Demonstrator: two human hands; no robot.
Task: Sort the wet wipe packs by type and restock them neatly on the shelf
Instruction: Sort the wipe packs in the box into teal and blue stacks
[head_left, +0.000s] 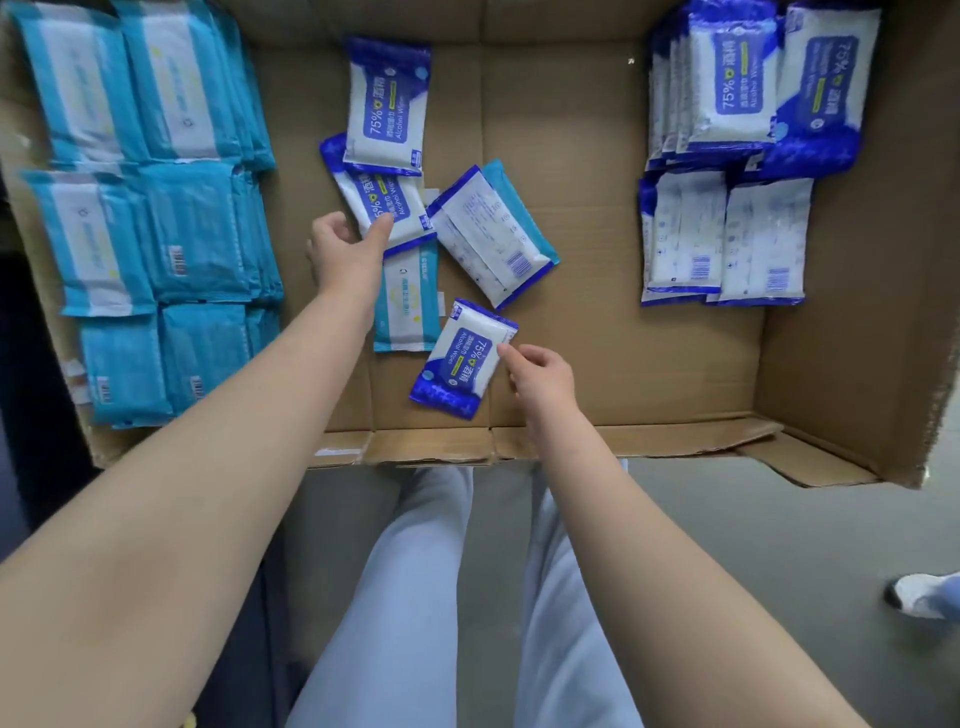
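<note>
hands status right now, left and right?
Left hand: pinching the edge of the middle alcohol wipe pack.
Right hand: pinching the edge of the nearest alcohol wipe pack.

I have one head-mounted wide-angle view. It looks steeply down, close over the cardboard box (675, 364), with forearms and legs filling the lower frame.

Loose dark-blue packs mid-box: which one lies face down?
The tilted pack overlapping a teal pack: it shows its white back and barcode, while the other three show printed fronts.
</note>
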